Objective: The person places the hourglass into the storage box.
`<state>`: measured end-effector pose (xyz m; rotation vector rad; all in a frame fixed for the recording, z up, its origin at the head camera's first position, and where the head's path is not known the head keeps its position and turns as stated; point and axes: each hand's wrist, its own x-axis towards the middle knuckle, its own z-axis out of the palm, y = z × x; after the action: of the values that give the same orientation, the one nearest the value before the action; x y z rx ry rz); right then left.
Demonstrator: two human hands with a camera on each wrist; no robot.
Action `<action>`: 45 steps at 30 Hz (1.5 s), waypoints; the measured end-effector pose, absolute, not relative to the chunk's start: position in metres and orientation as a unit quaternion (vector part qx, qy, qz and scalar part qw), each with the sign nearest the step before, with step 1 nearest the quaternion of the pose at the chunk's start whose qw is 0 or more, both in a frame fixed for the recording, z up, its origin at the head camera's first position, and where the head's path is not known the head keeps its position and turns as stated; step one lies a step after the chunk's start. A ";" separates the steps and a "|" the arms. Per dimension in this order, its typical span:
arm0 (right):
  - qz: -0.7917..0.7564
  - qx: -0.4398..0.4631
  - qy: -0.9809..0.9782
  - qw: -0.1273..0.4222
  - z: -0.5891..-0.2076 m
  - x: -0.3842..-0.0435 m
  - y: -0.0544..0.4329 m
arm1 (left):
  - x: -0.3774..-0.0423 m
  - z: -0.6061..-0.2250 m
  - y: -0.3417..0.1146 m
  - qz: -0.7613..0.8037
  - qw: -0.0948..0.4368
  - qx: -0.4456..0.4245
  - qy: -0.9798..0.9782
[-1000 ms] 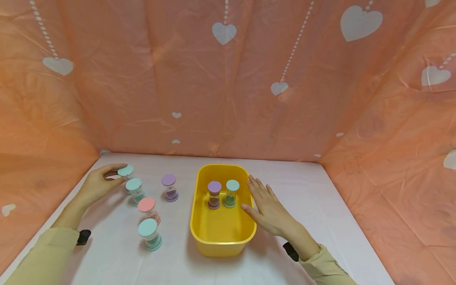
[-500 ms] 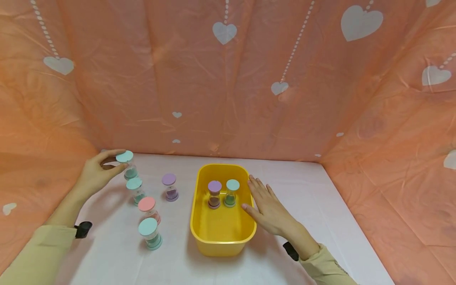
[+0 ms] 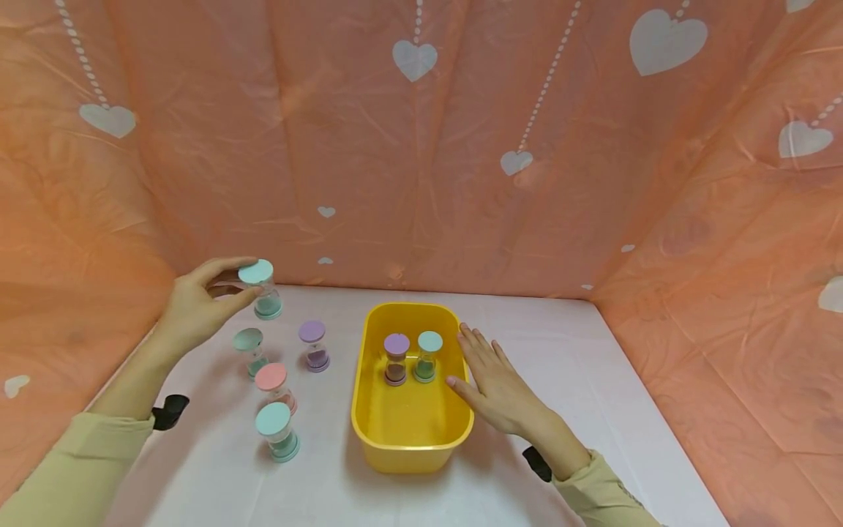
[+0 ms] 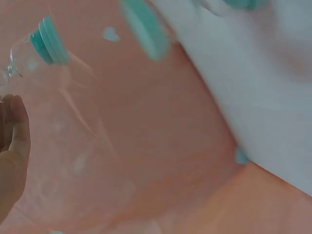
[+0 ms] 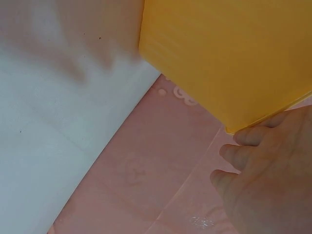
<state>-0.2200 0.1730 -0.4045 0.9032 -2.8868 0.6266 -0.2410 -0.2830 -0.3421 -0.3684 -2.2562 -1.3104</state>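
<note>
- far left on my feed: a beige sleeve (image 3: 79, 457), soft matte fabric, bottom chopped off by the frame, with a black wrist strap (image 3: 170, 412) past the cuff
- left hand (image 3: 197, 304): thumb and index finger pinching a mint hourglass (image 3: 268, 298), flat round cap, clear glass, mint sand low down. It's up near the table's back edge, roughly upright
- next, a loose row standing on the smooth white table (image 3: 560, 351): second mint hourglass (image 3: 253, 354), then a pink hourglass (image 3: 276, 389), then a third mint hourglass (image 3: 279, 433) nearest me
- purple hourglass (image 3: 315, 347) just right of that row
- yellow tub (image 3: 411, 460), glossy plastic, rounded corners, with another purple hourglass (image 3: 396, 360) and a fourth mint hourglass (image 3: 426, 359) upright inside, side by side
- right hand (image 3: 497, 391): fingers straight and close together against the tub's right rim, thumb out to the side
- wrinkly peach sheet (image 3: 461, 227) with pale hearts behind it all
- hard to see: the left hand's other fingers are mostly hidden, can't tell how they sit. Left wrist cam cuts that hand off and has a blurry mint disc (image 4: 145, 29), no clue whose cap. Right wrist cam doesn't catch the thumb
</note>
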 end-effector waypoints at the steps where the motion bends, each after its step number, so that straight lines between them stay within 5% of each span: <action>1: 0.202 0.292 -0.934 0.027 -0.405 -0.220 0.173 | -0.240 -0.340 -0.279 -0.484 0.248 -0.145 -0.826; 19: 0.203 0.289 -0.935 0.023 -0.407 -0.220 0.173 | -0.227 -0.319 -0.206 -0.531 0.174 -0.311 -0.769; 45: 0.197 0.298 -0.933 0.034 -0.405 -0.221 0.173 | -0.235 -0.334 -0.109 -0.448 0.000 -0.413 -0.793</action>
<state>-0.2210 0.1732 -0.4053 0.9174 -2.8697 0.6062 -0.2352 -0.1093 -0.3341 -1.2978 -2.4902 -1.4071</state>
